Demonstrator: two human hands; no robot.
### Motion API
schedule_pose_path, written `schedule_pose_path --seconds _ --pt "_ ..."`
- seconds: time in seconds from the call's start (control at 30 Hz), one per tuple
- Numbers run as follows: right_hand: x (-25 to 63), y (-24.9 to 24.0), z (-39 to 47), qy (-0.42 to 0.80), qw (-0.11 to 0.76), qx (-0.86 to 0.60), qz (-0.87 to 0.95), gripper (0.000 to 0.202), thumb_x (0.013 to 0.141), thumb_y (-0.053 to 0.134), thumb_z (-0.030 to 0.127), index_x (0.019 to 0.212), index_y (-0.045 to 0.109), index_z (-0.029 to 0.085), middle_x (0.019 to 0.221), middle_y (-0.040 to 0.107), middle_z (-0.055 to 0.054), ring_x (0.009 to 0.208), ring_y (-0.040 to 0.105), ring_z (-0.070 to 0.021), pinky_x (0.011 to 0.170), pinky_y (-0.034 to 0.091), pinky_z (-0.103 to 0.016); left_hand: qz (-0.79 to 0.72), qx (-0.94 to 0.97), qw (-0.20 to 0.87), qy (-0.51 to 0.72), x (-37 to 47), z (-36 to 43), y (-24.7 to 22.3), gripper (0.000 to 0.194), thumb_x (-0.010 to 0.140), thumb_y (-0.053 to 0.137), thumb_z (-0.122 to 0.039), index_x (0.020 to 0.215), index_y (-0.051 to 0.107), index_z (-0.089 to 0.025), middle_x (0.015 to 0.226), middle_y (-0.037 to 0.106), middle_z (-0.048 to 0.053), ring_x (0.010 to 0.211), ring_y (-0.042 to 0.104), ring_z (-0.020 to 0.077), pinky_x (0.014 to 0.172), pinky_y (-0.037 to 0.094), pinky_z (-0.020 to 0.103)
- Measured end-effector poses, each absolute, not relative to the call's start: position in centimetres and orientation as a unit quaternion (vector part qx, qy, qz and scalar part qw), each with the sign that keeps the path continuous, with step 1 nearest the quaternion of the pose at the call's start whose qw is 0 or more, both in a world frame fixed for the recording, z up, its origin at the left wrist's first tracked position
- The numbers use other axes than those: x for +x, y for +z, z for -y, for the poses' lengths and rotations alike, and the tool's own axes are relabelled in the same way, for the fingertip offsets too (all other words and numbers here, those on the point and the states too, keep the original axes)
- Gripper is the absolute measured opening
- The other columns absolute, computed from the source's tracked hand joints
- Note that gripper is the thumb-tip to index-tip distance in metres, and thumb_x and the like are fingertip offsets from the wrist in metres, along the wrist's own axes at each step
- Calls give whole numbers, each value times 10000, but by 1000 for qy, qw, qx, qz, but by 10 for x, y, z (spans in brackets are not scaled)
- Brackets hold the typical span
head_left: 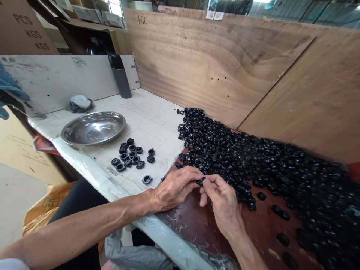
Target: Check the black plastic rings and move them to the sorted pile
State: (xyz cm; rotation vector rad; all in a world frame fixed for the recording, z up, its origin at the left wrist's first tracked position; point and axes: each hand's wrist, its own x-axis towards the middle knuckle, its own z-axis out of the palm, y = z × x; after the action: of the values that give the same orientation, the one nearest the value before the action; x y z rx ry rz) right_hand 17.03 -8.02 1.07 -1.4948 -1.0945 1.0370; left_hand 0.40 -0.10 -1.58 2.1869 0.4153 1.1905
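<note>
Between my two hands, over the front of the brown sheet, is a small black plastic part point(200, 181). The fingers of my left hand point(176, 187) pinch it from the left. My right hand point(222, 198) grips its other side with thumb and fingertips, covering most of it. Right behind my hands spreads a big heap of black plastic parts point(225, 150). A small group of similar black parts point(132, 153) lies on the white tabletop to the left, with one single part point(146, 179) nearer my left wrist.
A shallow steel bowl point(94, 129) stands on the white tabletop point(152, 127). Behind it are a dark flask point(120, 77) and a small wrapped bundle point(80, 103). A tall plywood board point(197, 63) walls the back. Loose parts point(280, 212) lie at the right.
</note>
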Motion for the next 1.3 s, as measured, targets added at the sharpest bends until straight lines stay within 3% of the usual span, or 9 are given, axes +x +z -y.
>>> schedule_pose_path --seconds 0.1,0.2,0.3,0.4,0.5,0.77,0.93,1.2,1.3 --pt "173 8 79 424 495 -609 452 263 962 635 462 885 639 210 589 626 42 579 604 -139 650 485 -244 -186 804 356 439 6 2 -14 216 964 605 -161 1173 661 -175 1133 731 107 1108 699 199 972 578 345" --pt "179 8 78 352 467 -610 535 178 977 626 378 917 668 216 593 591 47 586 595 -142 626 478 -245 -249 705 534 394 8 3 -6 202 907 710 -255 1079 706 -150 1088 746 105 1004 728 214 928 591 371" --pt "184 9 77 255 466 -570 627 85 982 612 254 958 686 218 754 654 2 674 641 -154 658 513 -263 -266 554 717 329 8 3 1 316 838 791 -341 1042 701 -117 936 772 94 859 753 210 849 611 371" --pt "186 9 75 164 489 -501 695 141 963 602 125 992 705 216 980 692 -61 897 686 -185 815 552 -304 -269 480 780 298 7 0 5 384 772 855 -358 1010 710 -95 782 763 63 741 740 168 785 602 308" --pt "186 8 74 152 500 -480 704 195 951 612 86 1019 723 232 1036 685 -64 967 680 -186 861 557 -311 -275 446 801 290 8 -3 5 384 742 876 -353 969 723 -83 765 762 71 691 725 144 732 584 261" --pt "182 6 77 251 527 -558 590 85 929 698 204 982 716 268 1020 706 -7 952 679 -164 841 564 -261 -272 458 791 301 9 0 6 358 732 877 -287 994 707 -112 809 744 46 749 700 136 779 549 263" --pt "182 -2 79 197 517 -576 602 184 949 665 246 1132 676 254 1092 728 -29 997 700 -179 903 581 -298 -262 464 788 308 11 -1 2 329 752 862 -288 980 689 -127 879 737 51 799 694 147 817 540 291" --pt "179 1 79 55 456 -611 645 223 1031 540 284 1184 655 170 961 775 -73 812 750 -175 741 589 -244 -232 631 629 390 14 5 -6 188 824 784 -232 986 719 -161 1053 705 71 986 666 195 917 538 336" --pt "181 6 79 86 445 -599 661 208 1031 525 279 1150 664 179 1011 772 -80 851 748 -179 770 582 -245 -234 573 689 376 14 4 -2 234 836 781 -270 1024 698 -157 1037 725 72 956 692 194 921 552 356"
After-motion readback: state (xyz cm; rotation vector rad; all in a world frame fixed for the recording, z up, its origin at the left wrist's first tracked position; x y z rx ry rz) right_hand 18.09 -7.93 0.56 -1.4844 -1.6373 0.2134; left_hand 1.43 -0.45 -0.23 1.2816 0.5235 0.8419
